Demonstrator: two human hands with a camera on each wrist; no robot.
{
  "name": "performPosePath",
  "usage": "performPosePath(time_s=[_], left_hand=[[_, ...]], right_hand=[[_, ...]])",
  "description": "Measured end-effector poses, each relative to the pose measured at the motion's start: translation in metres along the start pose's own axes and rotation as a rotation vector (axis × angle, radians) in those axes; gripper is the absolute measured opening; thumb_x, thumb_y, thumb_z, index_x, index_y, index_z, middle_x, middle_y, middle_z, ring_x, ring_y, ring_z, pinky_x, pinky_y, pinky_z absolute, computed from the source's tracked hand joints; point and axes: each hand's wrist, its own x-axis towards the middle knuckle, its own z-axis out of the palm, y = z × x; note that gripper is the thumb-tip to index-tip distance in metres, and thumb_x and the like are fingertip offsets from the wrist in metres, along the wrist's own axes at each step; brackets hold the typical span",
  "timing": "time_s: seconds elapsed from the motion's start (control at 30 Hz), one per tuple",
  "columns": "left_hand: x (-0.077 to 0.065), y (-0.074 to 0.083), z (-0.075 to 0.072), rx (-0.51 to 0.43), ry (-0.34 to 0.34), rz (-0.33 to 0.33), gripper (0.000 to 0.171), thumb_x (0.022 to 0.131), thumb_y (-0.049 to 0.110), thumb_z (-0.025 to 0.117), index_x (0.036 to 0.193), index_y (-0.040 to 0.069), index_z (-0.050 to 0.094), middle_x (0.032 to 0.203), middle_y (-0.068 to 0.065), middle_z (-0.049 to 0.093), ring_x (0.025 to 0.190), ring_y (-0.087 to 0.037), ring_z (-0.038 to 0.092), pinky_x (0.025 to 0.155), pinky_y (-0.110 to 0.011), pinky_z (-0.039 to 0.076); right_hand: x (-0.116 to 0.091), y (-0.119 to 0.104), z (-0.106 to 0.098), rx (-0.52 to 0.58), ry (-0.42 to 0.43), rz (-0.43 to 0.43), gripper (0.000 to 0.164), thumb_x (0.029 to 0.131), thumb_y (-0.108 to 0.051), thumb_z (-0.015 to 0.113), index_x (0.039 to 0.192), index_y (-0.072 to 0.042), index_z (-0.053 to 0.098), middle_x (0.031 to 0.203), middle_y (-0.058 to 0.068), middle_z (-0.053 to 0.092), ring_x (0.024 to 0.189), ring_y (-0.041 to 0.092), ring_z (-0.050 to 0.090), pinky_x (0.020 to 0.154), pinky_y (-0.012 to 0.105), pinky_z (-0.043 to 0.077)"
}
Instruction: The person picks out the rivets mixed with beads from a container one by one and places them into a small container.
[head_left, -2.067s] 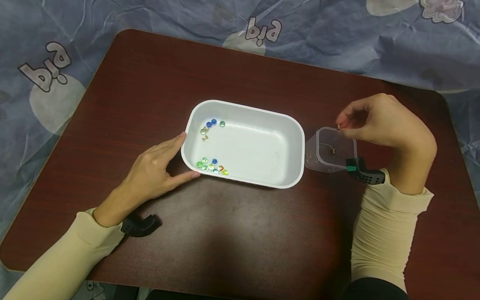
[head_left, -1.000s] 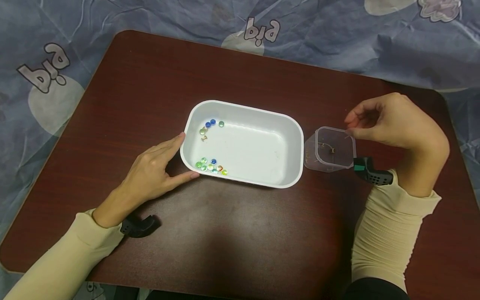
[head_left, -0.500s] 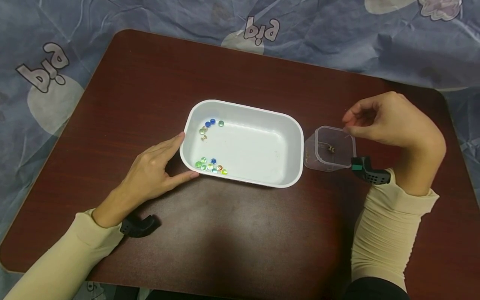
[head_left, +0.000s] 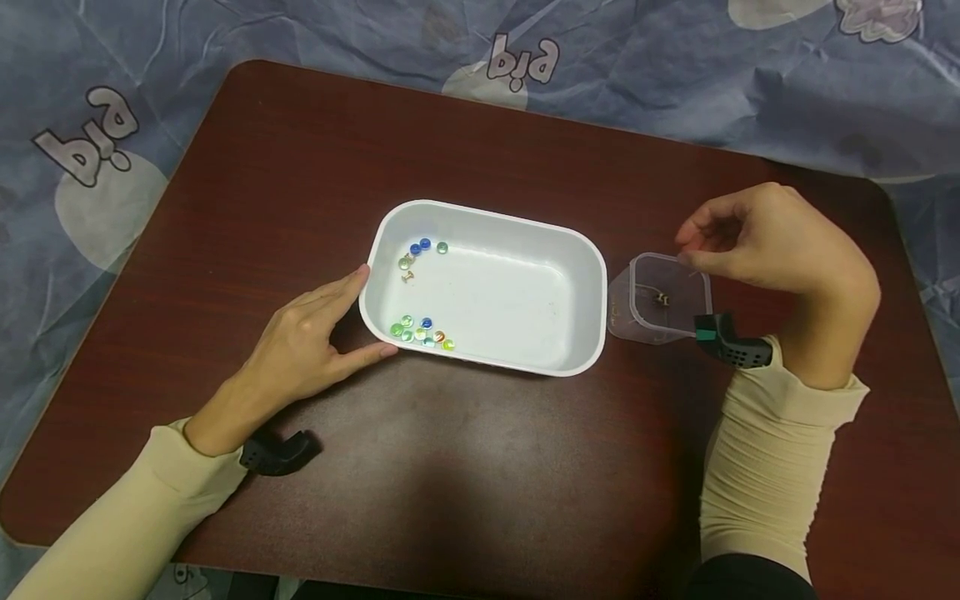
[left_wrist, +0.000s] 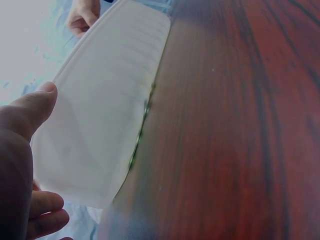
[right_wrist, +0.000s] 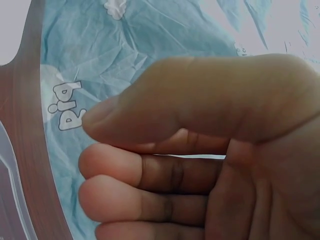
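Note:
My left hand [head_left: 303, 337] rests against the left end of a white tray [head_left: 510, 287], fingers along the end wall and thumb on the near side. Inside the tray lie flat glass beads [head_left: 422, 333], blue, green and multicoloured, and a few small brass push pins [head_left: 408, 276]. My right hand [head_left: 780, 242] hovers at the far right rim of a clear plastic cup [head_left: 648, 329]. Its fingers bend loosely, and nothing shows between thumb and fingertips in the right wrist view. Brass push pins [head_left: 662, 297] lie inside the cup.
The cup stands right beside the tray's right end on a dark red-brown wooden table [head_left: 465, 475]. Behind the table hangs a blue patterned cloth [head_left: 337, 50]. Each wrist wears a black camera mount [head_left: 277, 452].
About two seconds ago my right hand pinched a brass push pin over the cup; its fingers show none now. The hand drew right, then came back left. My left hand stayed put.

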Motion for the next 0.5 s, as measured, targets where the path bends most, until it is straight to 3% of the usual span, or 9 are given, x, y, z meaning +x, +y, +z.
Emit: performPosePath(time_s=[0.27,0.5], left_hand=[[0.0,0.0,0.0,0.009,-0.002,-0.004,0.094,0.088,0.071,0.053,0.139,-0.008,0.05,0.128,-0.029,0.059,0.114,-0.042,0.061,0.09,-0.058,0.05],[0.001,0.0,0.0,0.015,0.0,-0.006,0.096,0.088,0.073,0.049,0.139,-0.008,0.051,0.127,-0.028,0.06,0.114,-0.042,0.062,0.089,-0.058,0.05]], right_hand=[[-0.001,-0.005,-0.004,0.057,0.017,0.045,0.012,0.08,-0.009,0.08,0.092,-0.01,0.075,0.074,-0.005,0.072,0.064,0.003,0.063,0.059,0.011,0.043],[0.006,-0.013,-0.001,0.036,0.017,-0.033,0.011,0.081,-0.008,0.079,0.091,-0.009,0.075,0.077,-0.005,0.073,0.066,0.0,0.064,0.062,0.009,0.045]])
